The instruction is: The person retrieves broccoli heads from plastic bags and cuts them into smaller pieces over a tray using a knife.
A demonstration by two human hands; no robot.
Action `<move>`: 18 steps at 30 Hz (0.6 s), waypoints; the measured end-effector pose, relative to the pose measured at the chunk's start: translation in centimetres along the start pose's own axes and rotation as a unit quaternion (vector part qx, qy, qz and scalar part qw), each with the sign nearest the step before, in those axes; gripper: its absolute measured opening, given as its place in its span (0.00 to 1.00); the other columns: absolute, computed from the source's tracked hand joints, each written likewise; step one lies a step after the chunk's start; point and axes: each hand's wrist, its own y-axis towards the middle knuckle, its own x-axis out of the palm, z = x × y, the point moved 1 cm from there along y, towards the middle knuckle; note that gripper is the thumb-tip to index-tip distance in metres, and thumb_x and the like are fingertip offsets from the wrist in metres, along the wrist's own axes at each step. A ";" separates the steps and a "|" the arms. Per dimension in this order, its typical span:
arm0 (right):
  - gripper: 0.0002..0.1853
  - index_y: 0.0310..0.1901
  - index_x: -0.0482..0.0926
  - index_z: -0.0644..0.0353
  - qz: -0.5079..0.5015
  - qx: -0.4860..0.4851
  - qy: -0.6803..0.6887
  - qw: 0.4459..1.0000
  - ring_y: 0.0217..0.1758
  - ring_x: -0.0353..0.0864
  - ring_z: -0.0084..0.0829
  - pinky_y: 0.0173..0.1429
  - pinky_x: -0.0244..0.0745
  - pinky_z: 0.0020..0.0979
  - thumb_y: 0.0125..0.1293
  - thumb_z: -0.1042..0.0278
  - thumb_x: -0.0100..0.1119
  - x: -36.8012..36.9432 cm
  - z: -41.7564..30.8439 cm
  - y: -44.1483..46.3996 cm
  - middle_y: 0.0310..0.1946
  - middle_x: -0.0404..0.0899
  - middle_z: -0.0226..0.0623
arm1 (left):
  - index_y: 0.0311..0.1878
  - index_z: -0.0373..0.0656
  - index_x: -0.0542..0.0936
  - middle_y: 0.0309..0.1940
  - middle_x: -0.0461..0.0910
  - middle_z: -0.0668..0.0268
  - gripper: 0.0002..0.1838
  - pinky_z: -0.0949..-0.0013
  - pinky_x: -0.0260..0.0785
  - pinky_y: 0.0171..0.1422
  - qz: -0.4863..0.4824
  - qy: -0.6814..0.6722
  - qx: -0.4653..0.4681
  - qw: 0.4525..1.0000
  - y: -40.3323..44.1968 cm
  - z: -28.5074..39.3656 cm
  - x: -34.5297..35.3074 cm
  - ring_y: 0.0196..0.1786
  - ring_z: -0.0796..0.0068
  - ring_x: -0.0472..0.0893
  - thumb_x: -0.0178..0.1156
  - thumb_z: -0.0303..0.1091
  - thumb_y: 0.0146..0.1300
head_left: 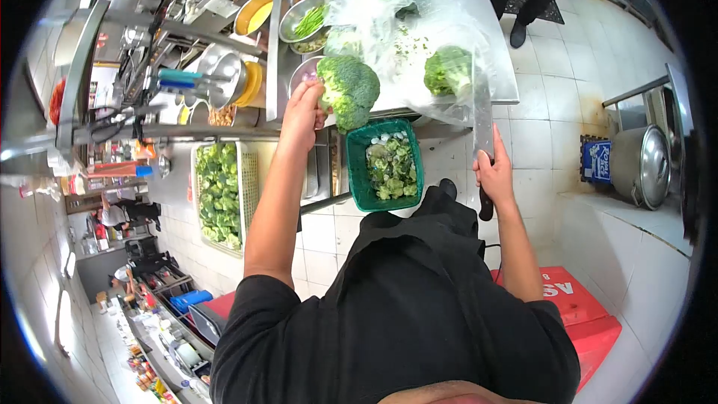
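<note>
A large head of broccoli (350, 91) is gripped by its stem in my left hand (303, 116), held up beside the counter edge. My right hand (494, 172) is closed around the dark handle of a long knife (482, 101), its wide blade pointing away from me. Under the broccoli stands a green bin (362, 193) with green and pale trimmings inside. On the steel counter (506, 82), a second broccoli head (447, 71) lies at the mouth of a clear plastic bag (366, 19), near the blade. More green shows dimly through the plastic.
A cream basket (250, 179) full of broccoli florets stands at left. Metal bowls of cut green vegetables (307, 22) line the counter's left side. A red box (572, 299) sits behind me at right, and a large pot (643, 164) rests farther right. Another person's dark shoe (517, 33) shows beyond the counter.
</note>
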 end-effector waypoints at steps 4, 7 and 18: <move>0.40 0.85 0.53 0.44 0.050 -0.072 -0.022 0.996 0.19 0.67 0.16 0.21 0.68 0.25 0.75 0.76 0.51 2.8 0.5 -1.0 0.26 0.75 0.29 | 0.52 0.47 0.78 0.24 0.79 0.63 0.10 0.76 0.54 0.20 0.055 -0.077 0.003 0.995 -4.9 -2.1 -6.7 0.17 0.83 0.67 0.60 0.40 0.74; 0.39 0.85 0.52 0.44 0.050 -0.088 -0.021 0.995 0.19 0.69 0.17 0.22 0.72 0.25 0.75 0.76 0.49 4.9 0.0 -2.2 0.26 0.75 0.30 | 0.51 0.48 0.78 0.26 0.80 0.66 0.10 0.78 0.56 0.20 0.076 -0.155 0.008 0.985 -8.4 -4.1 -12.8 0.18 0.83 0.69 0.60 0.41 0.74; 0.36 0.85 0.49 0.46 0.010 -0.185 -0.008 0.983 0.20 0.69 0.16 0.22 0.69 0.23 0.81 0.71 0.50 17.8 0.5 -13.3 0.27 0.77 0.30 | 0.47 0.45 0.78 0.23 0.77 0.63 0.12 0.73 0.55 0.20 0.271 -0.247 0.044 0.929 -21.7 -11.3 -35.5 0.18 0.79 0.67 0.59 0.43 0.73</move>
